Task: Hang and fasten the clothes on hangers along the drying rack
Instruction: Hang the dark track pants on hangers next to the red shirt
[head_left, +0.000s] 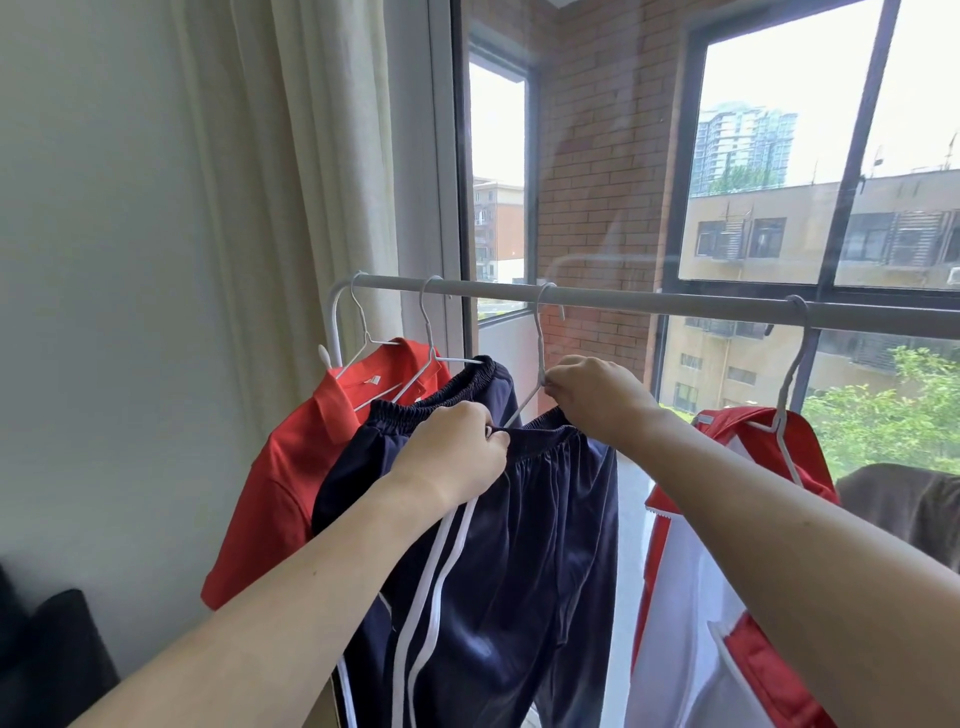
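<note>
rack: white drying rack bar (649, 301) runs across in front of the window, four white wire hangers hooked on it
left hand (452, 452): fingers curled, pinching the waistband of the navy track pants (519, 545) – white side stripes
right hand (597, 397): pinching their white hanger (537, 364) just below the neck
neighbours: red shirt (291, 467) on the left, red-and-white jacket (727, 571) on the right
</note>
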